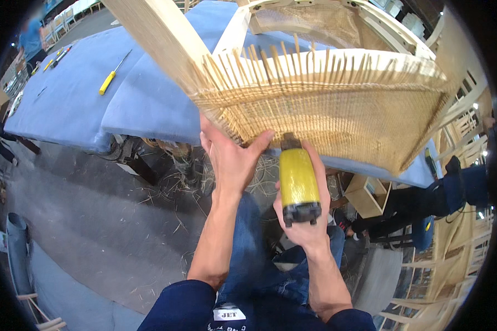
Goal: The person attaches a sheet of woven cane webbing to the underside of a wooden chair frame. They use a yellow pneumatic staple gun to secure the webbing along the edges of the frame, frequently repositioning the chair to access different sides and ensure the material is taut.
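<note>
A pale wooden chair frame (154,41) lies tipped on the work table, with a tan woven cane panel (342,118) stretched across it. Loose strand ends stick up in a fringe (290,63) along the panel's far edge. My left hand (231,160) grips the near left edge of the panel, thumb on the weave and fingers partly hidden behind the frame. In my right hand (308,234) is a yellow staple gun (298,176) with a black end cap. Its dark nose meets the near edge of the weave, just right of my left thumb; whether it presses there I cannot tell.
A blue padded table (61,110) carries a yellow-handled screwdriver (108,81) and other tools farther left. Cut strands litter the dark floor (116,198). A small wooden box (367,196) and another person's dark-clothed body (447,190) are at the right. Another person (33,41) stands far left.
</note>
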`<state>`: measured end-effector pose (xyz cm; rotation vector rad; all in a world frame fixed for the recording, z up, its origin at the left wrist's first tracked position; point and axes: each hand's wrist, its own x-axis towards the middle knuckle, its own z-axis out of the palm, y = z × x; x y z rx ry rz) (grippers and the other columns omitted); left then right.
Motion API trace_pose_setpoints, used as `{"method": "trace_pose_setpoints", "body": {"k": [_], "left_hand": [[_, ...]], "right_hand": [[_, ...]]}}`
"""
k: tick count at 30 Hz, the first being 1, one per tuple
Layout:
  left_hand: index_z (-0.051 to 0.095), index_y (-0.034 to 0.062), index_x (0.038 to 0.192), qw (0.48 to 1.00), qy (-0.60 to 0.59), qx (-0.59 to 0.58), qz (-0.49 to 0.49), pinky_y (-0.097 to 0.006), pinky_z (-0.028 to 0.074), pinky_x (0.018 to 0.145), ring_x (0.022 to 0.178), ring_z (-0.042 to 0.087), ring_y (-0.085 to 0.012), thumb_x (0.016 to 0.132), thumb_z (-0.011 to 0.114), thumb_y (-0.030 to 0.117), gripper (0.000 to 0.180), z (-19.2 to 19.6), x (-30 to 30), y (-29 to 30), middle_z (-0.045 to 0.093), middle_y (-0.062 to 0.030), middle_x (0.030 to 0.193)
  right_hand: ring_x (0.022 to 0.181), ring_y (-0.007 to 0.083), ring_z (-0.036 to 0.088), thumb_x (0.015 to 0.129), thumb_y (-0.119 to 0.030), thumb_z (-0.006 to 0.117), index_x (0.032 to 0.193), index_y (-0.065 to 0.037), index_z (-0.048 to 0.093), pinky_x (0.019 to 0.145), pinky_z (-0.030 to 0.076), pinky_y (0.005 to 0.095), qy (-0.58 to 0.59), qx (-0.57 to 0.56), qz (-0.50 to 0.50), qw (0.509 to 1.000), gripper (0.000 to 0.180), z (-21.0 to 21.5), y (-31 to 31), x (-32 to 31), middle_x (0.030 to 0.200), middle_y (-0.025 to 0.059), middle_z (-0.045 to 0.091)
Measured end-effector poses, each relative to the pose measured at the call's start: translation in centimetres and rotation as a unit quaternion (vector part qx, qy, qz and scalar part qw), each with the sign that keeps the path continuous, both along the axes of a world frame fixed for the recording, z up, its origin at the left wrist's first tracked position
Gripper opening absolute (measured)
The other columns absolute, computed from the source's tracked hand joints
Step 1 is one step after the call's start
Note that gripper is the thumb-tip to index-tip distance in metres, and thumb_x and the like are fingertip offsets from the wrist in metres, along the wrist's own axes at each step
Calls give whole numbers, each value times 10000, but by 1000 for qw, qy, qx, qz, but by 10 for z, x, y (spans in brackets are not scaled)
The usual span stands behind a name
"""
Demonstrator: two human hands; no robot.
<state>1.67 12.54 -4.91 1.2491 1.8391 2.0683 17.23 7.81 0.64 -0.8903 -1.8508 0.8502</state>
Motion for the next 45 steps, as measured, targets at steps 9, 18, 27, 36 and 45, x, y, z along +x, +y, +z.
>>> {"method": "trace_pose_setpoints", "body": {"k": [9,18,27,36,45], "left_hand": [[176,-66,1460,997,37,32,-58,-462,384,1065,1228,511,-345,782,848,302,1022,7,-10,-6,494,-250,1322],[268,-53,1394,991,48,77,-94,-400,526,934,1085,655,-285,803,829,246,868,-3,-23,-4,630,-218,1204],[305,-21,1382,997,39,20,-65,-426,537,916,1062,670,-328,761,849,254,870,2,-18,-10,659,-212,1163],[295,-22,1398,996,9,-33,-85,-461,365,1023,1104,621,-354,774,819,385,910,-3,-25,-8,668,-199,1148],[122,-30,1525,993,57,-79,-64,-471,315,1117,1230,544,-372,785,779,348,1059,13,-6,-13,605,-274,1228]], "right_hand": [[1035,230,656,687,-13,716,1500,8,351,908,509,331,65,19,0,998,892,-17,-18,7,1207,173,643],[1087,180,622,744,56,643,1499,35,328,948,491,304,33,77,27,996,818,-7,-14,-8,1260,150,587],[1051,187,621,742,35,663,1494,44,336,944,484,308,10,63,17,998,820,-9,-9,-20,1235,149,610],[1179,241,592,679,15,691,1483,-10,390,1002,462,341,-1,24,14,1000,858,-17,-2,-17,1316,189,588],[812,178,624,813,69,587,1570,-169,243,617,550,294,135,-272,7,953,865,-79,-45,85,1265,174,551]]}}
